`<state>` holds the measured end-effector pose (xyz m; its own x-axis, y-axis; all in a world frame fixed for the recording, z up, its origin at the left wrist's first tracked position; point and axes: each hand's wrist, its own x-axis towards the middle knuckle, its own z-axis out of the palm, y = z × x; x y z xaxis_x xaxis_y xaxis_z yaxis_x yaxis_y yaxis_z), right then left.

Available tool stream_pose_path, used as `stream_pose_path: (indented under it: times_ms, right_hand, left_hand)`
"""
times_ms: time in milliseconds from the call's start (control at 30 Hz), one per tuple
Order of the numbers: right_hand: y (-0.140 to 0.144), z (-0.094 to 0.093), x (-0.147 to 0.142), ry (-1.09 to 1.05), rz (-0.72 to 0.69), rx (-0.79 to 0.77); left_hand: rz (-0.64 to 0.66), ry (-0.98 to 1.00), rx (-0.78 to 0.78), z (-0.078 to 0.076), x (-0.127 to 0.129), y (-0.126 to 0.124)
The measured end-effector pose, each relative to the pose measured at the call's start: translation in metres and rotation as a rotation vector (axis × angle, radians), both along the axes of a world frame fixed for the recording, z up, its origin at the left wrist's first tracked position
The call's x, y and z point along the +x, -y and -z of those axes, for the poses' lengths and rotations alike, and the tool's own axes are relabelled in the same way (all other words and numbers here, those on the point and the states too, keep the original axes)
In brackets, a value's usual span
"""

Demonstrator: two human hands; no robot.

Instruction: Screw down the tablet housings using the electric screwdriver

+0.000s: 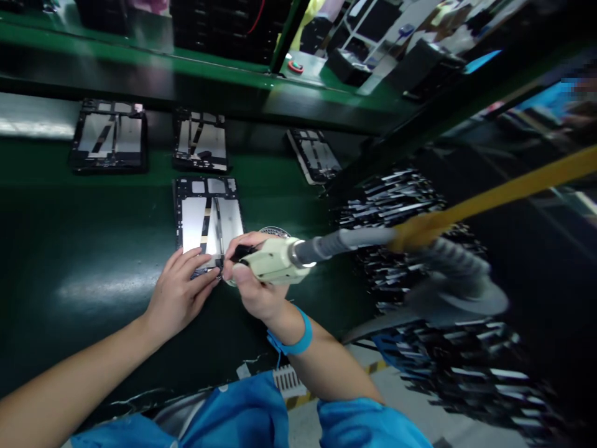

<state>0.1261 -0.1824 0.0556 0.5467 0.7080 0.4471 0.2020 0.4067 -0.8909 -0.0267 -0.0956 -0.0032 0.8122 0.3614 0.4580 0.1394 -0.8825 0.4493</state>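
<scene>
Head view, nearest first: the right hand (259, 292) has its fingers wrapped round a pale green tool (280, 260); I judge it hard and fairly weighty, and its hose (345, 244) may tug. The left hand (175, 295) rests, fingers slightly apart, on the near end of an opened tablet (233, 218) lying on the green table (93, 249). I expect the tablet to be thin, stiff, light and fragile inside; I'd grip its dark side edges. Beyond lie a left tablet (125, 134), a middle tablet (213, 142) and a right tablet (321, 155).

opened tablet (212, 221) — flat, black-framed | pale-green corded tool (275, 261) — at its lower-right corner
</scene>
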Motion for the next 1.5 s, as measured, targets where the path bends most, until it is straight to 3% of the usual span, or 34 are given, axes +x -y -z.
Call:
stream_pose_path:
  times_ms: [133, 233, 400, 467, 600, 933, 1067, 1200, 1333, 1433, 1500]
  right_hand:
    - [-0.001, -0.001, -0.005, 0.027, -0.005, 0.009]
    - [-0.002, -0.006, 0.009, 0.02, 0.029, 0.093]
    - [-0.006, -0.005, 0.073, 0.048, 0.487, 0.137]
    - [-0.009, 0.002, 0.097, 0.043, 0.576, 0.082]
    - [-0.012, 0.014, 0.118, 0.025, 0.608, 0.017]
    - [-0.014, 0.023, 0.121, -0.002, 0.627, -0.02]
    - [-0.014, 0.018, 0.122, 0.003, 0.627, 0.008]
    - [-0.014, -0.006, 0.097, -0.011, 0.585, 0.146]
    - [-0.01, -0.022, 0.043, -0.055, 0.305, 0.155]
    - [-0.008, -0.017, 0.011, -0.045, 0.083, 0.064]
    - [-0.008, -0.011, 0.001, -0.04, 0.019, 0.036]
  left_hand:
    - [0.01, 0.006, 0.011, 0.004, -0.003, -0.003]
    - [0.009, 0.0, 0.01, 0.005, -0.004, -0.004]
    - [-0.007, 0.01, 0.006, 0.005, -0.003, -0.002]
    - [-0.009, 0.016, 0.003, 0.005, -0.003, -0.002]
    - [-0.003, 0.02, 0.02, 0.005, -0.003, -0.002]
    - [0.012, 0.03, 0.047, 0.005, -0.003, -0.003]
    - [0.001, 0.036, 0.039, 0.004, -0.001, -0.002]
    - [-0.028, 0.022, -0.021, 0.001, 0.002, 0.001]
    - [-0.019, 0.025, -0.079, 0.0, 0.002, 0.0]
    - [-0.009, 0.011, -0.095, 0.001, 0.001, -0.001]
    - [-0.003, -0.006, -0.1, 0.001, 0.001, -0.001]
